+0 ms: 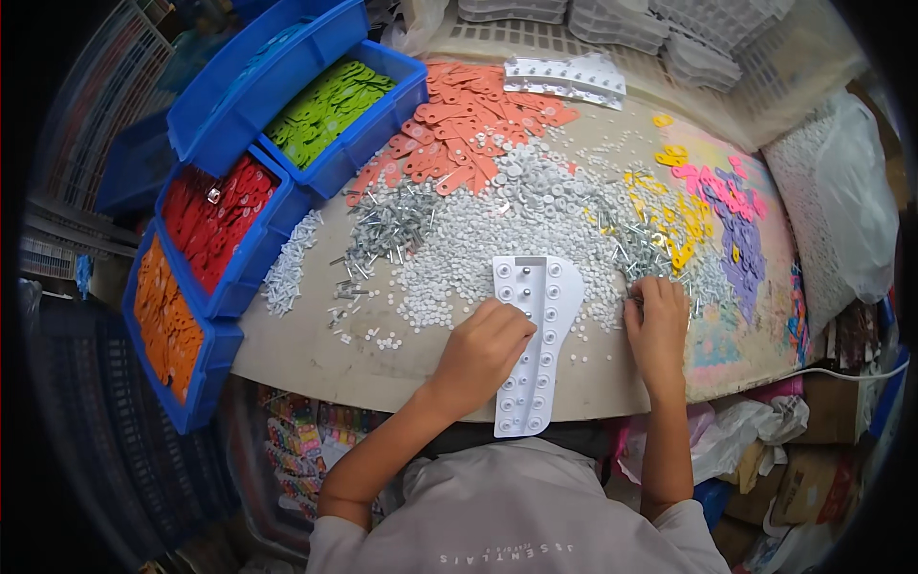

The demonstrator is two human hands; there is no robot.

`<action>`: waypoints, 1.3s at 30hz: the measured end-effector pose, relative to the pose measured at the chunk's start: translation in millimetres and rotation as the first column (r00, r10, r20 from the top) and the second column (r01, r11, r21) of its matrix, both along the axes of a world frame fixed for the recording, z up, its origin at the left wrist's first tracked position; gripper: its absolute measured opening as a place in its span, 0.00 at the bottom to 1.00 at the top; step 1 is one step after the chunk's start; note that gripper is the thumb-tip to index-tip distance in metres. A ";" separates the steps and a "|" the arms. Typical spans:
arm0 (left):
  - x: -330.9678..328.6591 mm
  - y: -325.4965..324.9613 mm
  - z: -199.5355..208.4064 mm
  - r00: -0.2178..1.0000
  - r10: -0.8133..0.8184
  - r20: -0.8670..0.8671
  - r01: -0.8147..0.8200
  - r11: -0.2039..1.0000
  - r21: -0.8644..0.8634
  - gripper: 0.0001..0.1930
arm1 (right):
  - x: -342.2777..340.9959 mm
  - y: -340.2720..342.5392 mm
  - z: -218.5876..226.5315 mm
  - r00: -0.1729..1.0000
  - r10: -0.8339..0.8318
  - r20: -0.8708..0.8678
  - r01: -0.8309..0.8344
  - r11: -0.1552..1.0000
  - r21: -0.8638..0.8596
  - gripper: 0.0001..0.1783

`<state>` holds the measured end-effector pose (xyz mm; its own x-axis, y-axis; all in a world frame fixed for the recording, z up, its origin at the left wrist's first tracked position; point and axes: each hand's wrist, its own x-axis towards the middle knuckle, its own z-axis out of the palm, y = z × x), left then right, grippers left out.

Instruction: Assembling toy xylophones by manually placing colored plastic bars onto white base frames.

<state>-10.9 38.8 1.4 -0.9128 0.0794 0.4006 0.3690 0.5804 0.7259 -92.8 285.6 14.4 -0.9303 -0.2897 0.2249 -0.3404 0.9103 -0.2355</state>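
Note:
A white plastic tray with rows of round sockets lies over the table's near edge, its lower end jutting toward me. Above its middle channel, my left hand is closed in a pinch; whatever its fingertips hold is too small to make out. Some metal pins stand in the channel beyond it. To the right, my right hand has its fingers curled down at the near edge of a pile of metal pins; its fingertips are partly hidden. Small white plastic discs spread across the table between and beyond the hands.
Blue bins hold green, red and orange pieces at left. Coral tags are heaped at the back beside another white tray. Yellow, pink and purple pieces lie right, near a bulging clear bag.

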 end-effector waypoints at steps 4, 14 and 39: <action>5.9 1.3 -0.3 0.997 -0.073 -0.006 0.070 0.973 -0.221 0.07 | 1.7 -5.0 -0.5 0.999 -0.024 -0.024 0.025 0.998 0.052 0.08; 25.9 -97.9 11.4 0.832 0.547 -0.097 -0.544 0.767 -0.340 0.03 | 8.3 5.2 2.3 0.999 -0.042 -0.008 0.041 0.994 -0.097 0.05; 54.8 -39.8 26.6 0.974 0.110 0.200 -0.141 0.979 0.149 0.09 | 65.5 -63.9 6.2 0.870 0.391 0.300 -0.180 0.819 -0.544 0.11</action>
